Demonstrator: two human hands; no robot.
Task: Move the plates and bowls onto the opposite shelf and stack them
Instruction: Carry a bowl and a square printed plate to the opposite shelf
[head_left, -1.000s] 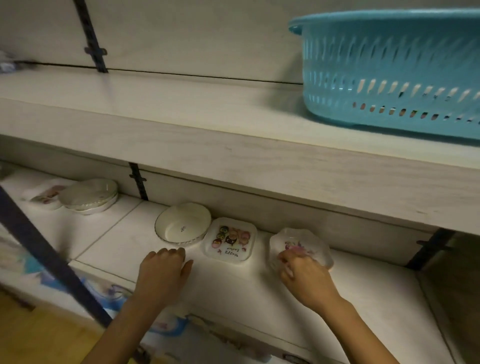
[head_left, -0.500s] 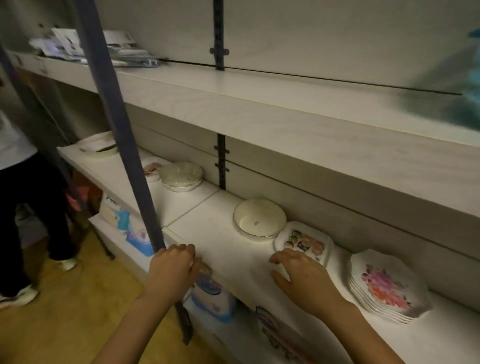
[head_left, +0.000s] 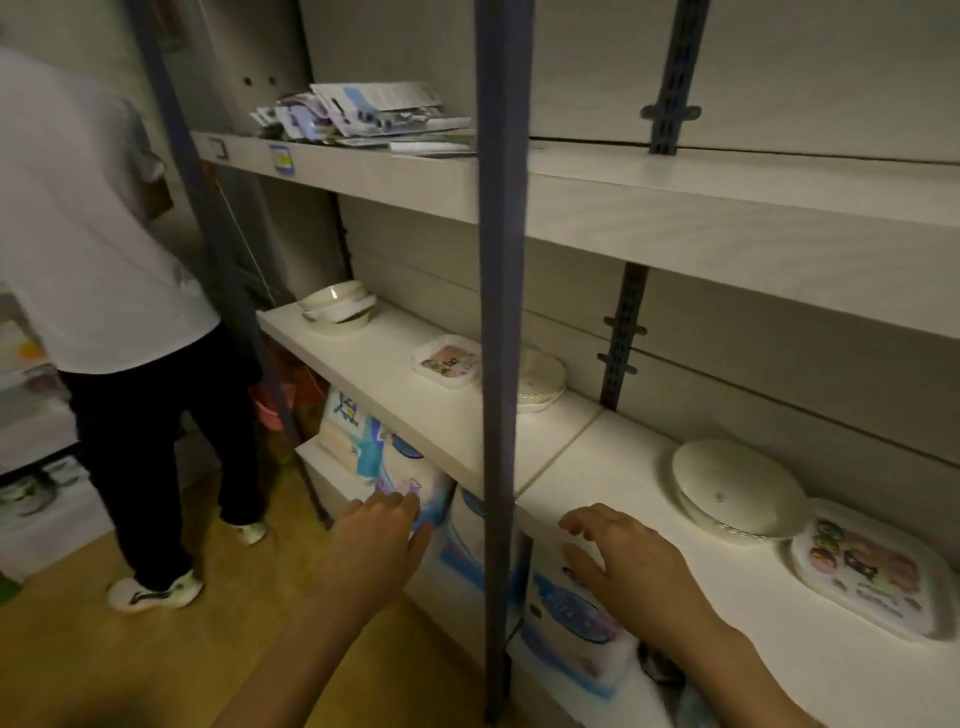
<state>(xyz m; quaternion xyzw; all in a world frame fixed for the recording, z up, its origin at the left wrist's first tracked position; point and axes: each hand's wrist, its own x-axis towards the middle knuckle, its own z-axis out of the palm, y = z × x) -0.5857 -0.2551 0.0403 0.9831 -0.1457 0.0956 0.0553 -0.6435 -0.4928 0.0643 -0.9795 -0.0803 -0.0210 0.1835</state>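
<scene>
- View has swung left since half a second ago: the post (head_left: 497, 332) now cuts down the middle of the picture, and the flowered plate stack that sat at far right is out of frame.
- Left hand (head_left: 382, 540) is left of the post, out in front of the shelf (head_left: 447, 415) edge, fingers loosely curled, holding nothing; earlier it sat just right of the post at the edge.
- Right hand (head_left: 631, 569) is right of the post, over the shelf's front edge, fingers spread, empty. It has pulled off the cartoon plate (head_left: 867, 571), which it nearly touched before.
- Bowl (head_left: 737, 488) sits well right of the post on the shelf, touching or just beside the cartoon plate beyond it; that plate is close to the frame's right edge.
- Plate stack (head_left: 540, 379) is just right of the post, its left part hidden behind it.
- A second cartoon plate (head_left: 448, 361) lies just left of the post; a bowl stack (head_left: 337, 307) stands far left of it, tilted.
- A person (head_left: 98, 249) in a white shirt and dark trousers now stands far left of the post, much more in view than before, blurred.
- Papers (head_left: 363, 117) lie on the upper shelf, left of the post.
- Packs (head_left: 384, 457) under the shelf are blurred, print unreadable.
</scene>
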